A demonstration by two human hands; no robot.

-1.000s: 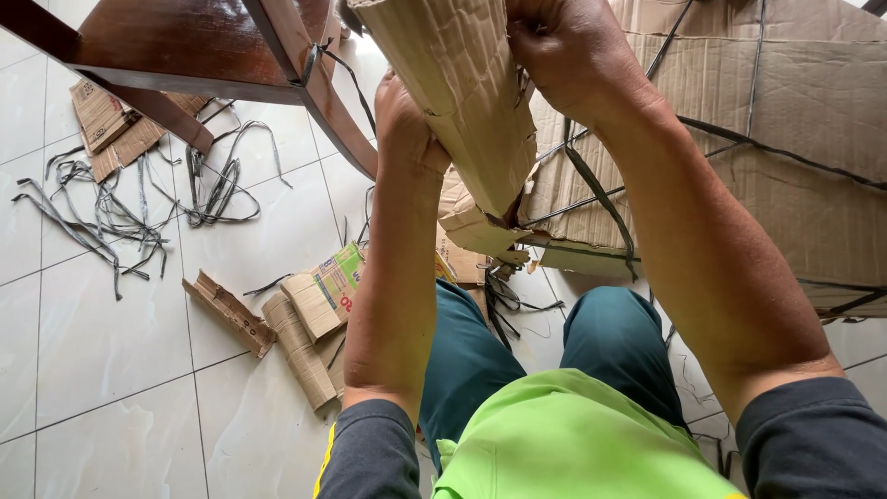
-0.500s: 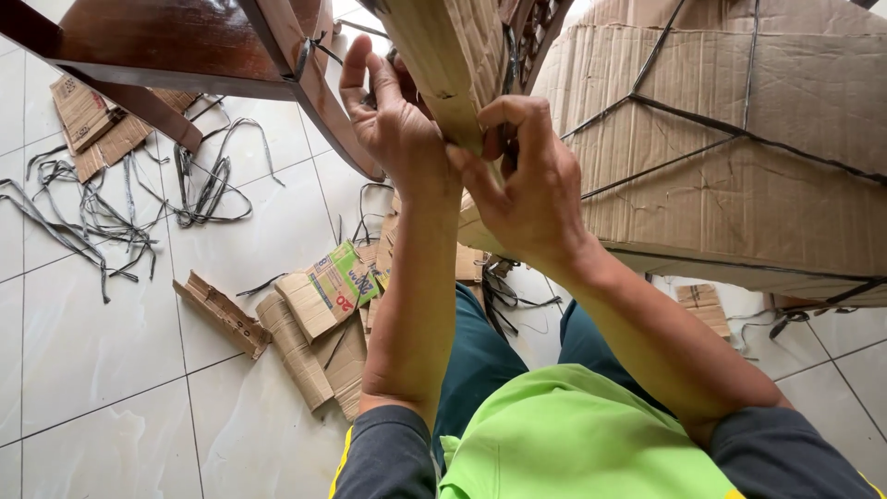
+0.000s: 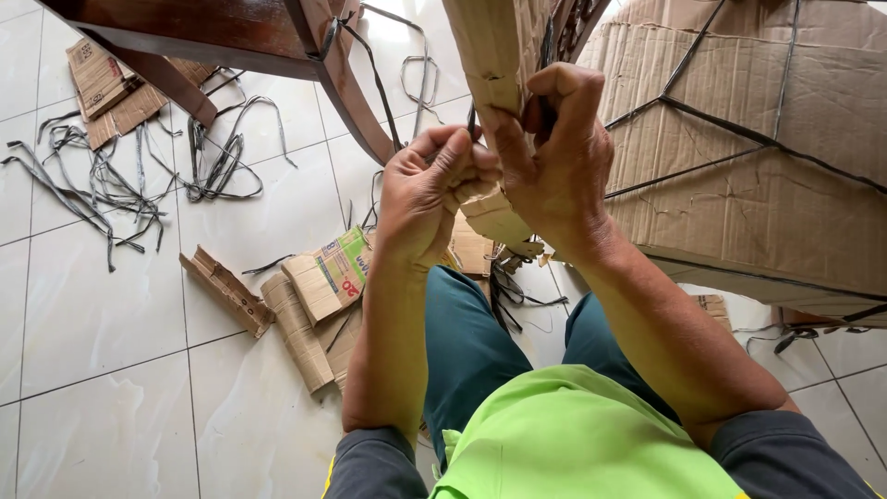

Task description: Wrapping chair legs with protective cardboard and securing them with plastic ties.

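Both the left hand (image 3: 430, 199) and right hand (image 3: 554, 157) were clamped on the cardboard wrapping (image 3: 490, 55), which ran upward from them.

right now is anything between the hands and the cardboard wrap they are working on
Nothing visible. Both the left hand and the right hand already grip the cardboard wrap directly; the right hand's fingers also pinch a black strap running along it.

Both bare forearms rose from the lower frame toward upper centre, left hand (image 3: 430, 199) curled with knuckles outward, fingers bent in, right hand (image 3: 554, 157) pressed against it, thumb and fingers pinched tight, wrists close together.
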